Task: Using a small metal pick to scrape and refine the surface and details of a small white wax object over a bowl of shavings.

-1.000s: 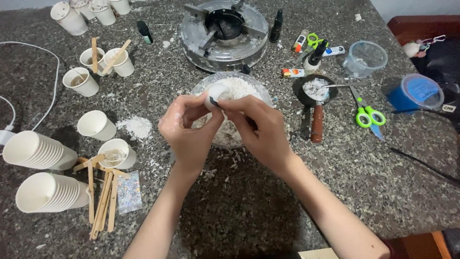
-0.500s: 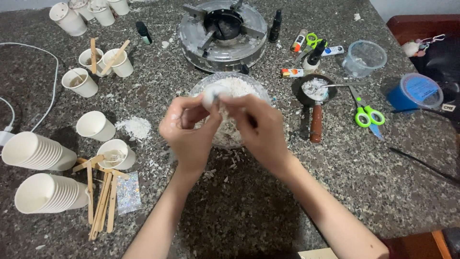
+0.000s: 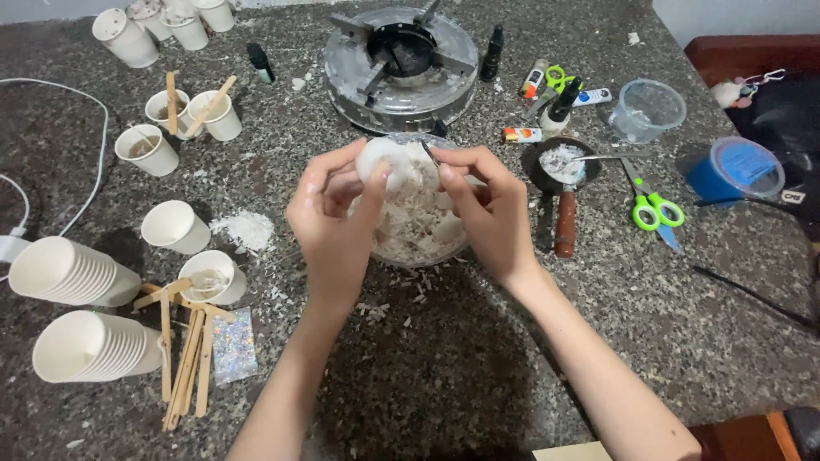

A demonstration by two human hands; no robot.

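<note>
On a speckled granite countertop (image 3: 444, 376) strewn with white flakes, the left hand (image 3: 335, 224) pinches a white wax lump (image 3: 382, 161) between thumb and fingers above a glass bowl of wax shavings (image 3: 412, 224). The right hand (image 3: 489, 212) presses a small blade, barely visible, against the lump. The lump looks light, brittle and slippery, best gripped around its rounded sides.

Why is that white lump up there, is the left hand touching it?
Touching. The head view shows the left hand with its fingers wrapped around the white lump, held above the glass bowl.

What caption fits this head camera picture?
Two hands shave a white lump over a glass bowl.
</note>
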